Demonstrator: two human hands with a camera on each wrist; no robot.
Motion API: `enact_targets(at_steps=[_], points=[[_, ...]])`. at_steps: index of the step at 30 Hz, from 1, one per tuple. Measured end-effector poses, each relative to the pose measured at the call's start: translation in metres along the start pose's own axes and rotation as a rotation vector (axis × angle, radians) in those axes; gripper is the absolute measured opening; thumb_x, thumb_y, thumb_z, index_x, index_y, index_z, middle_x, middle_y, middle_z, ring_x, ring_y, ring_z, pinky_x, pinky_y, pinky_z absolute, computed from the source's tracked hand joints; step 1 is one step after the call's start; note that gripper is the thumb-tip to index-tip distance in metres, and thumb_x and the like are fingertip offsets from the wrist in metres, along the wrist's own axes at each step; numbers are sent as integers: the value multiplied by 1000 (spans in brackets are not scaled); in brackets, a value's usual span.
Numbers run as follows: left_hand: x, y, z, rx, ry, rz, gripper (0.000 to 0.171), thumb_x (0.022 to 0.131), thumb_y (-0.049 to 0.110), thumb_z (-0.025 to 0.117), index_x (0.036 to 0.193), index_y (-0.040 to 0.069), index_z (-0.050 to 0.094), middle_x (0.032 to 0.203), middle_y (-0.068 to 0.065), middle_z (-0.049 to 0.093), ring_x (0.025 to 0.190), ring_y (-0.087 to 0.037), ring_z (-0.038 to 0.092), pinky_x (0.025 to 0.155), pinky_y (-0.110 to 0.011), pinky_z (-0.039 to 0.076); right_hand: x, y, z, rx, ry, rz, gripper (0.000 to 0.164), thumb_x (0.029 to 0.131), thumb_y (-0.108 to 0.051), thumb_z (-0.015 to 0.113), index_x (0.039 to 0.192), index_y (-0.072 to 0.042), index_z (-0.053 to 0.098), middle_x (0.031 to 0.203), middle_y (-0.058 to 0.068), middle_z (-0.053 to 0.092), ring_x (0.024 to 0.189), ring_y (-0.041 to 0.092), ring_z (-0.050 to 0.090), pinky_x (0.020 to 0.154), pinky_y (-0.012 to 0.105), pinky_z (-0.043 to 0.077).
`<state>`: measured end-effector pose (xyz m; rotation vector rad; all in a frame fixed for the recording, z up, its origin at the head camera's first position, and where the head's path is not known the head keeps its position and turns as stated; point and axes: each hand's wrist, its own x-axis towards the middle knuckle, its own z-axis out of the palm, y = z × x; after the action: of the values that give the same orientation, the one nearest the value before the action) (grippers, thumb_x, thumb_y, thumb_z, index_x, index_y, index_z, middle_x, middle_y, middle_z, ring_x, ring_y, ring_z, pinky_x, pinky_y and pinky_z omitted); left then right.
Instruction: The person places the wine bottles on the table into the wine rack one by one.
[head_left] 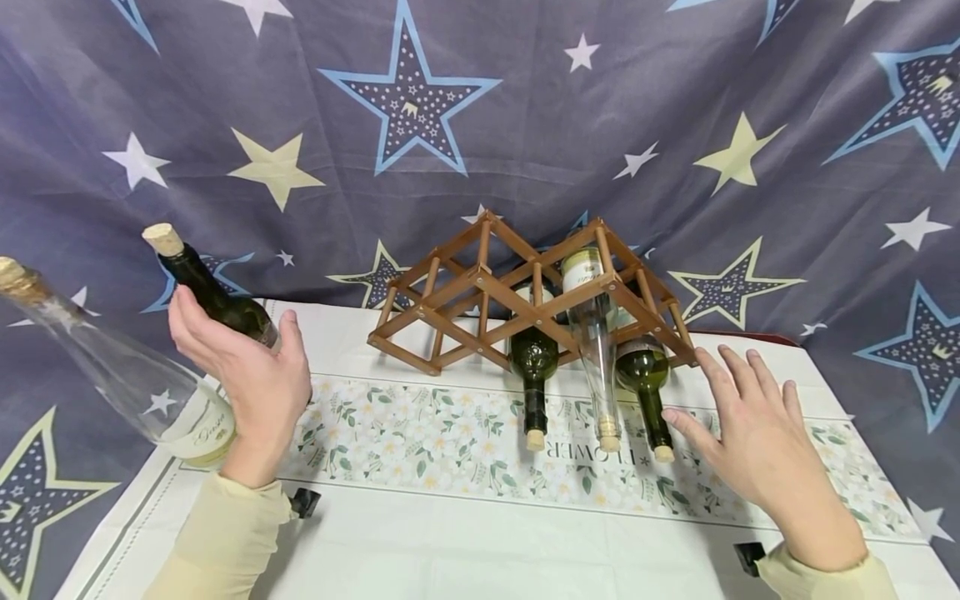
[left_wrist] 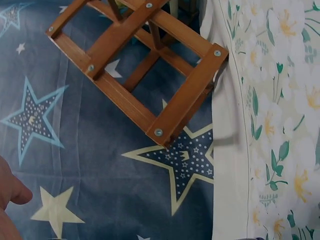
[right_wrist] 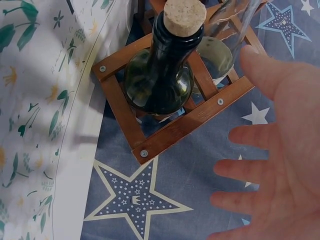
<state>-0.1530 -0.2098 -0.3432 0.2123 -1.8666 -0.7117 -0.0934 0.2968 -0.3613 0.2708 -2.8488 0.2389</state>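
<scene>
My left hand [head_left: 251, 375] is raised in front of a dark corked bottle [head_left: 213, 296], its fingers extended and thumb apart. It hides the bottle's lower part; whether they touch is unclear. Only part of that hand [left_wrist: 10, 190] shows in the left wrist view. My right hand [head_left: 765, 433] is spread beside the wooden wine rack [head_left: 480, 279], its thumb near a green corked bottle [head_left: 643, 375]. In the right wrist view, the right hand's [right_wrist: 280, 150] fingers are apart and hold nothing. The rack also bears a clear bottle [head_left: 597, 337] and a dark green bottle [head_left: 534, 354], necks toward me.
A clear corked bottle [head_left: 142, 379] with a pale label stands left of my left hand. A floral band [head_left: 420, 433] crosses the white tablecloth [head_left: 450, 542]. Behind the table hangs a dark star-patterned cloth [head_left: 525, 150].
</scene>
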Motion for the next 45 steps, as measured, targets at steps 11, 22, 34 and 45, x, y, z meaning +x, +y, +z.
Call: enact_targets(at_steps=[11, 22, 34, 45], points=[[1, -24, 7, 32, -23, -76, 85, 88, 16, 67, 155, -1, 17, 153, -16, 23, 142, -21, 16, 117, -31, 9, 0, -1, 0, 10, -6, 6, 87, 93, -63, 55, 157, -11, 28, 155, 27, 27, 145, 49, 10, 104, 77, 1], [-1, -33, 8, 35, -57, -147, 78, 88, 9, 62, 155, 5, 21, 150, -15, 24, 138, -23, 19, 115, -29, 13, 0, -2, -1, 6, -19, 12, 88, 93, -64, 54, 158, -11, 27, 155, 27, 26, 145, 49, 11, 104, 77, 1], [0, -35, 5, 61, -94, -215, 77, 88, 12, 65, 153, 7, 25, 148, -12, 25, 138, -21, 23, 114, -27, 16, 0, -1, 0, 3, -11, 3, 88, 93, -64, 54, 158, -11, 27, 154, 27, 27, 145, 50, 12, 105, 76, 4], [3, -35, 4, 71, -128, -284, 78, 88, 16, 68, 153, 9, 25, 147, -9, 25, 139, -17, 23, 113, -24, 16, -1, 0, -1, 2, 18, -14, 87, 92, -64, 56, 156, -12, 30, 154, 26, 29, 144, 50, 15, 105, 76, 7]])
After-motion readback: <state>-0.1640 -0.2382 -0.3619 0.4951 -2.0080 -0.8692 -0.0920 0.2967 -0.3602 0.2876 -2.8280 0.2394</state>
